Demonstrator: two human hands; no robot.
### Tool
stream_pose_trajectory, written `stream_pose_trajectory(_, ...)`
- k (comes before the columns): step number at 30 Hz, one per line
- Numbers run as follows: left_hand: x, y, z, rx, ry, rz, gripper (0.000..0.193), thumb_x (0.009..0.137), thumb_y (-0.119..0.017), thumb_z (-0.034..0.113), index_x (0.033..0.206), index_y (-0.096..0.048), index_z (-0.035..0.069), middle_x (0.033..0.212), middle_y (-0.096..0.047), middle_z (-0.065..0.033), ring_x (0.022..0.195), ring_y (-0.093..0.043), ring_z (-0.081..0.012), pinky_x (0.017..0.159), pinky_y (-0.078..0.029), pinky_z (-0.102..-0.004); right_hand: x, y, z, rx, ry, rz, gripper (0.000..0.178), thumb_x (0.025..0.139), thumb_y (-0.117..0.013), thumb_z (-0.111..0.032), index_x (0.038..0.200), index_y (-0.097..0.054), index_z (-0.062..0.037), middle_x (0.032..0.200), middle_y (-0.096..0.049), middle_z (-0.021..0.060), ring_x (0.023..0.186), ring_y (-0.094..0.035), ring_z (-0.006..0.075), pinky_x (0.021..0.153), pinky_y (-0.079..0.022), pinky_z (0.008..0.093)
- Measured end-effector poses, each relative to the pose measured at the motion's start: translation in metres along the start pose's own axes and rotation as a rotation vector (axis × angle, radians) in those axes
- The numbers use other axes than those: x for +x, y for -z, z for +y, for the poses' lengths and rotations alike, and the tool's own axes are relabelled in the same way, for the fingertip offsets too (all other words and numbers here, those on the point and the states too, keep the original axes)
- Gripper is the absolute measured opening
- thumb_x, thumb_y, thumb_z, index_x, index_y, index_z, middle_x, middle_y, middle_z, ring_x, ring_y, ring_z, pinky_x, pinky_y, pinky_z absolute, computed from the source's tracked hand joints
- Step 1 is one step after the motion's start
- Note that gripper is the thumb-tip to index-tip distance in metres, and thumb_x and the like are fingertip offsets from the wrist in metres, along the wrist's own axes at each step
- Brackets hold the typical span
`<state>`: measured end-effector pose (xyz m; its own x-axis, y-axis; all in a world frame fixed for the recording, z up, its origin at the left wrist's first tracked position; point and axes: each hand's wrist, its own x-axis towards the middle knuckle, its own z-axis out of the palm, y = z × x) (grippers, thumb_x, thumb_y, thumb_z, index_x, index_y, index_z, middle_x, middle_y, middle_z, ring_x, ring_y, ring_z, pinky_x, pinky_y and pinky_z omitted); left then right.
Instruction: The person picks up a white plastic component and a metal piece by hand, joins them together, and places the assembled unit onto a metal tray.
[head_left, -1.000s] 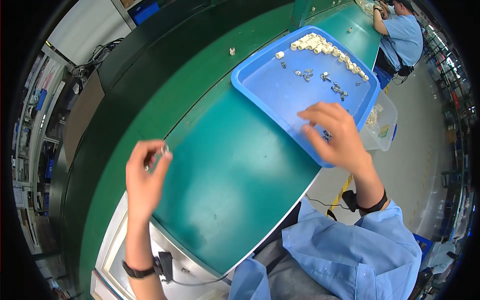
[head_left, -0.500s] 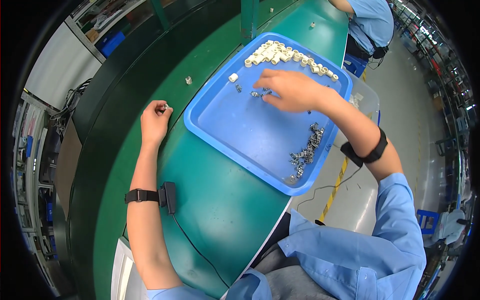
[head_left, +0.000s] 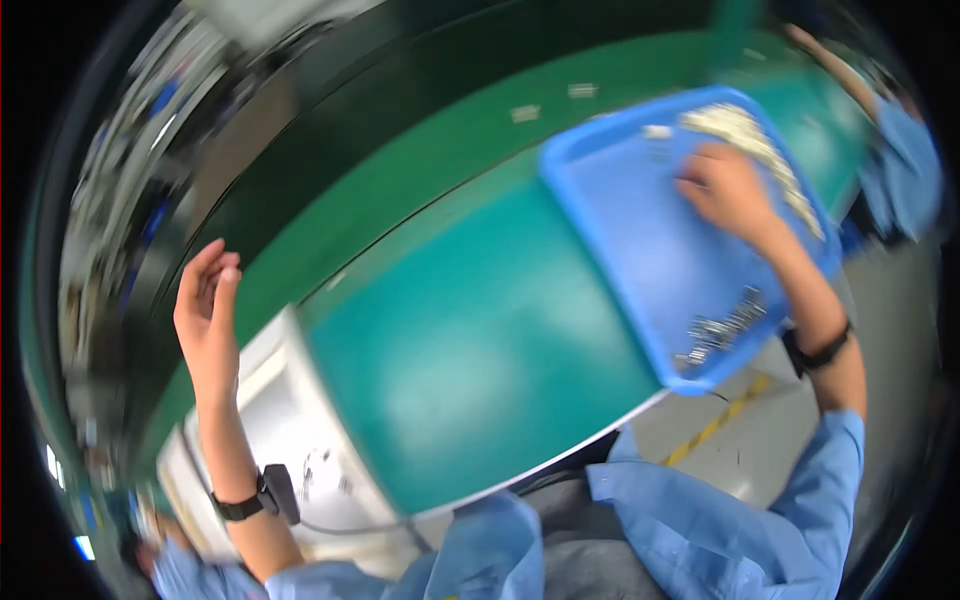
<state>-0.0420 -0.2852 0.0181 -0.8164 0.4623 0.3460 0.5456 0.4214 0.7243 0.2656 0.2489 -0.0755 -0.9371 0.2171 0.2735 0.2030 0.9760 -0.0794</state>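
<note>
My left hand (head_left: 208, 315) is raised at the left, over the edge of the green conveyor belt (head_left: 430, 155), its fingers apart and nothing seen in them. My right hand (head_left: 728, 190) is over the blue tray (head_left: 655, 345), fingers curled in toward the thumb; blur and the knuckles hide whatever they may hold. Cream-white short tubes (head_left: 735, 125) are heaped along the tray's far side, and a single white tube (head_left: 657, 131) lies apart from them. Small shiny metal clips (head_left: 722, 328) form a pile at the tray's near end.
Two small pale pieces (head_left: 525, 113) sit on the belt. A white tray (head_left: 325, 400) with dark small parts stands on the green table (head_left: 460, 340) at lower left. Other people (head_left: 905, 165) are at the far right and lower left. A cable runs from my left wristband.
My view has swung left, so the tray appears farther right. The left hand has let go of its small piece and moved back; two pieces now show on the near belt. The right hand's fingers have curled.
</note>
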Motion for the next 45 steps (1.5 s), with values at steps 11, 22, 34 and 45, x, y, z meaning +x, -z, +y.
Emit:
stream_pose_trajectory(11, -0.38, 0.276, -0.142, 0.55, 0.599, 0.571, 0.016, 0.098, -0.069, 0.013, 0.107, -0.074, 0.001, 0.099, -0.075, -0.0079, 0.086, -0.069, -0.0177, 0.078, -0.052, -0.0287, -0.021, 0.033, 0.012, 0.322, -0.132, -0.05, 0.012, 0.099, -0.067, -0.008, 0.103, -0.063, 0.002, 0.091, -0.067, 0.0098, 0.085, -0.064, 0.0196, 0.082, -0.05, 0.032)
stream_pose_trajectory(22, -0.341, 0.208, -0.125, 1.128, 0.804, 0.164, 0.028, 0.083, -0.072, 0.029, 0.091, -0.078, 0.003, 0.096, -0.076, -0.0174, 0.105, -0.064, -0.0389, 0.091, -0.05, -0.0531, -0.065, 0.069, -0.21, 0.465, 0.226, 0.025, 0.019, 0.096, -0.061, 0.004, 0.113, -0.069, 0.0051, 0.098, -0.066, 0.0139, 0.093, -0.064, 0.0241, 0.086, -0.049, 0.0318)
stream_pose_trajectory(34, -0.373, 0.252, -0.194, 1.086, 0.311, 0.23, 0.011, 0.094, -0.069, 0.008, 0.099, -0.067, -0.002, 0.098, -0.069, -0.0201, 0.088, -0.064, -0.042, 0.083, -0.051, -0.0491, -0.044, -0.029, -0.276, 0.408, 0.477, 0.074, 0.015, 0.081, -0.074, -0.001, 0.096, -0.072, -0.0052, 0.096, -0.068, 0.0094, 0.09, -0.065, 0.0282, 0.082, -0.048, 0.0403)
stream_pose_trajectory(45, -0.154, -0.015, 0.051, 0.178, -0.107, -0.157, 0.014, 0.095, -0.066, -0.001, 0.11, -0.065, -0.003, 0.095, -0.066, -0.0146, 0.087, -0.065, -0.0243, 0.081, -0.052, -0.0337, -0.054, -0.037, -0.258, 0.512, 0.273, -0.019, 0.019, 0.086, -0.073, -0.007, 0.105, -0.073, -0.0046, 0.099, -0.063, 0.0081, 0.093, -0.062, 0.0265, 0.082, -0.048, 0.0403)
